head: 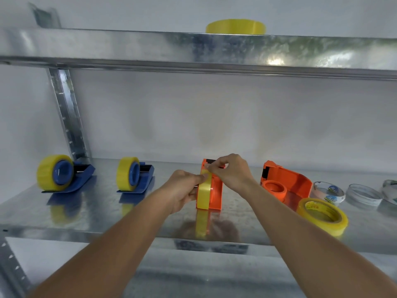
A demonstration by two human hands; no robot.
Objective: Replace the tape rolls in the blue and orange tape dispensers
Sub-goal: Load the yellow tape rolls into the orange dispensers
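Left hand [182, 190] gripping yellow roll [204, 193] in upright orange dispenser [216, 190] mid-shelf; right hand [228, 172] pinching tape end near cutter. Label print on loose rolls unreadable.

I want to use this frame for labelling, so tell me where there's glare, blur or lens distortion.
Head view: bright glare on the upper shelf's front edge; the shelf lines bow, a wide-angle effect; the leftmost blue dispenser and the clear rolls at far right look soft; the lower shelf mirrors the yellow tape roll.
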